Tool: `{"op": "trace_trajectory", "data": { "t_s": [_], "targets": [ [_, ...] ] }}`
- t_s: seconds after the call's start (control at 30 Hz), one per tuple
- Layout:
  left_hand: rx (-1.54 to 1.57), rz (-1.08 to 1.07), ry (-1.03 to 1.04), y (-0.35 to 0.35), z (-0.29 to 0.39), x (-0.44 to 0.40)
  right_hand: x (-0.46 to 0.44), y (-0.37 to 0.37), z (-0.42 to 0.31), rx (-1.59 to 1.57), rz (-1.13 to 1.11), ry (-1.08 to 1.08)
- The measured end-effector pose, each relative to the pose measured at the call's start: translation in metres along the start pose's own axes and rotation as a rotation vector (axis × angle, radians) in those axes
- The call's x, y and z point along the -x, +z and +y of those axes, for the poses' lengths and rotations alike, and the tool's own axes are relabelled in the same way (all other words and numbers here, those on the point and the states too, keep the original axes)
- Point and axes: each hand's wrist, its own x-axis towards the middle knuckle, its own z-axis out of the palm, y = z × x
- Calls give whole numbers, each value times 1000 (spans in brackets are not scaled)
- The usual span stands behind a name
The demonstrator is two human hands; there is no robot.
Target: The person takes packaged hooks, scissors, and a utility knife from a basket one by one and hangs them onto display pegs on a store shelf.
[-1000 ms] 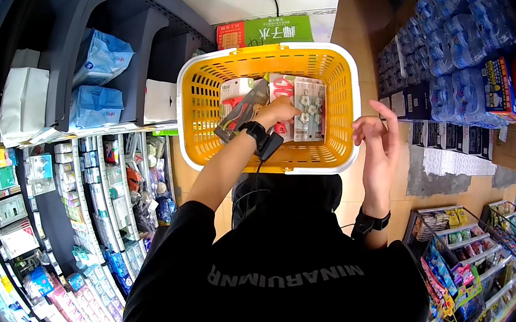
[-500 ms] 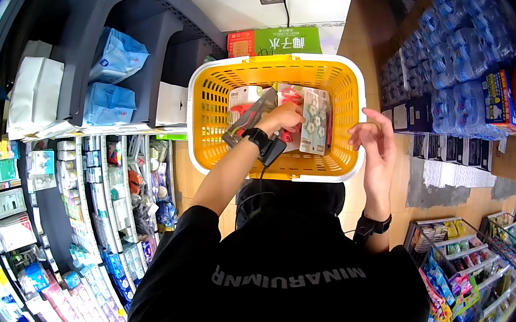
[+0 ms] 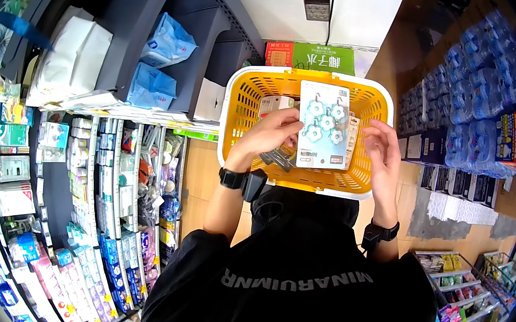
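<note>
My left hand pinches the left edge of a flower hook pack, a white and pale blue card with several flower-shaped hooks on it. The pack is lifted over the yellow shopping basket, its printed face towards me. Close to the basket's right side is my right hand, fingers loosely curled and apart, nothing in them. Other packaged goods lie in the basket, partly hidden by the pack and my left hand. A dark item in clear packaging shows below my left hand.
Grey shelving with blue packages stands at the left. Below it are product racks. Behind the basket sits a green box. Shrink-wrapped water bottles are stacked at the right, with a wire rack nearer me.
My left hand has taken hold of the flower hook pack and raised it from among the goods in the basket. My right hand stays near the right rim. The view has shifted.
</note>
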Motion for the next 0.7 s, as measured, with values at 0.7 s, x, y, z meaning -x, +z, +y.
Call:
{"op": "trace_trajectory", "data": {
  "t_s": [0.7],
  "targets": [
    [359,288,488,38,38,74,1,9,-28,-213,-24,39]
  ]
}}
